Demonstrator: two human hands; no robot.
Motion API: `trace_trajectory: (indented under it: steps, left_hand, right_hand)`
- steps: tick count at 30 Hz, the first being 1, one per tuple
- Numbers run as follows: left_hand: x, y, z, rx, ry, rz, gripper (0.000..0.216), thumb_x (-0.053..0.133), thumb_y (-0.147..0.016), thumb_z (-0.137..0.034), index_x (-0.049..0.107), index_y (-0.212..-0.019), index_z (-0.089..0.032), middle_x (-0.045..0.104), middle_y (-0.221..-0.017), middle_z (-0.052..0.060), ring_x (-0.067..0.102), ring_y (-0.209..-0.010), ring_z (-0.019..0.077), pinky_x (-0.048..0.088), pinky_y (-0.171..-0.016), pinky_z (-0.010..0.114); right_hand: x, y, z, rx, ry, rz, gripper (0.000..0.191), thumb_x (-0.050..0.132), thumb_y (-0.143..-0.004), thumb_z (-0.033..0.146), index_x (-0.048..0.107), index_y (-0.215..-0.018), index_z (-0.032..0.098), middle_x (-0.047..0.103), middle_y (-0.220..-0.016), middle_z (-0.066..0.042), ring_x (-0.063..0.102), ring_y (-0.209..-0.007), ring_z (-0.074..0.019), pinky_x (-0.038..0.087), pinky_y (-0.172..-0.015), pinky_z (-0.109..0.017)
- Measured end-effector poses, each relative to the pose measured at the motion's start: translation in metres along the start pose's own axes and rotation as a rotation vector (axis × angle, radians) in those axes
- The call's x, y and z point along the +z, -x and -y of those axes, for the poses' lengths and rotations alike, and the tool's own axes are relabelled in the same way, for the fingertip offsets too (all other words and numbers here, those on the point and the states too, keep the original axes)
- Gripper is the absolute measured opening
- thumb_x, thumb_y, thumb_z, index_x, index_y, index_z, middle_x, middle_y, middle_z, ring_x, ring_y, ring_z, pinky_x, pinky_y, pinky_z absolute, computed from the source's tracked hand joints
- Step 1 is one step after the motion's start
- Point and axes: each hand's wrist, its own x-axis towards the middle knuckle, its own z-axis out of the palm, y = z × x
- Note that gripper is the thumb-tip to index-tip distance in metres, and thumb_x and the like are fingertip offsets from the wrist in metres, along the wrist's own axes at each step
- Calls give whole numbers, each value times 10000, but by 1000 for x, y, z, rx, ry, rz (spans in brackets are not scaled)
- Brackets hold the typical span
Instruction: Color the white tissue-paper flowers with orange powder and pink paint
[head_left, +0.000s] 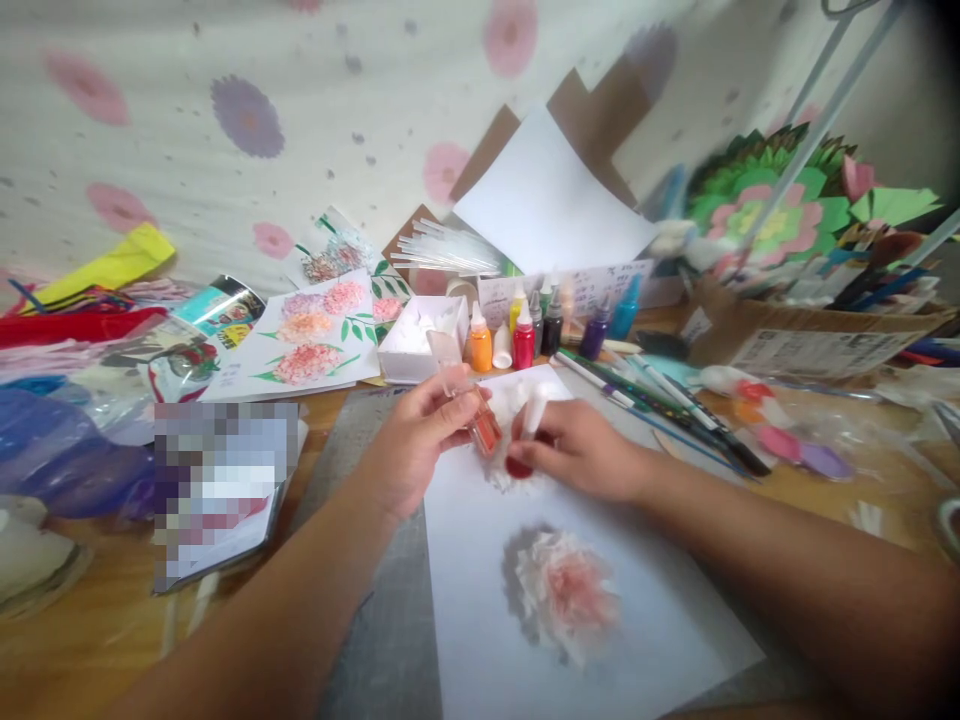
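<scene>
My left hand (439, 415) is closed around a small compact (486, 432) with an orange-red pad and a raised clear lid. Just to its right, my right hand (574, 445) grips a white-handled dauber (534, 410) with a round dark-red tip, held beside the compact; a small gap seems to show between them. Below both hands, a white ruffled paper flower (499, 475) lies partly hidden. Nearer to me, a second ruffled flower (570, 590), pink in its middle, rests on a white sheet of paper (480, 640). Both flowers look blurred.
Several paint bottles (523, 340) stand behind my hands beside a white box (420, 345). Pens and brushes (660, 400) lie to the right, before a cardboard box (817, 340). At left are a flower picture (315, 330) and a blurred-out phone-like device (232, 490).
</scene>
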Motion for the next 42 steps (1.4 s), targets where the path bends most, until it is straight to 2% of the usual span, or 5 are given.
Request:
trace_trajectory:
  steps: [5, 9, 13, 22, 42]
  left_hand:
    - [2, -1, 2, 35, 42, -8, 369, 771, -753, -458, 718, -960, -158, 756, -976, 86, 681, -810, 201, 534, -756, 368]
    - [4, -1, 2, 12, 124, -23, 419, 773, -761, -427, 689, -1062, -148, 759, -944, 92, 695, -841, 213, 556, -762, 374]
    - [5, 1, 2, -34, 167, -24, 445, 763, -775, -415, 633, -1113, -156, 759, -942, 103, 702, -830, 214, 572, -759, 391]
    - [9, 3, 7, -23, 253, 78, 395, 751, -798, -428, 630, -1078, -176, 760, -976, 92, 710, -872, 199, 572, -764, 342]
    - [14, 4, 20, -32, 298, 92, 605, 826, -673, -514, 578, -1134, -210, 751, -1015, 100, 704, -968, 256, 529, -834, 405]
  right_hand:
    - [1, -3, 1, 84, 23, -95, 237, 491, -909, 299, 617, -741, 190, 716, -708, -48, 623, -640, -166, 442, -624, -277]
    - [4, -5, 1, 55, 10, -23, 126, 630, -810, 271, 643, -702, 206, 706, -665, -4, 619, -617, -154, 438, -622, -263]
    - [3, -5, 0, 92, 19, -171, 247, 513, -883, 306, 633, -703, 188, 706, -687, -53, 606, -616, -170, 423, -603, -290]
    - [3, -7, 9, -29, -111, -214, 281, 472, -922, 377, 618, -769, 191, 725, -700, -47, 675, -645, -173, 515, -601, -278]
    - [7, 2, 9, -218, 34, -285, 272, 559, -897, 316, 648, -654, 233, 701, -617, -22, 644, -524, -172, 474, -521, -295]
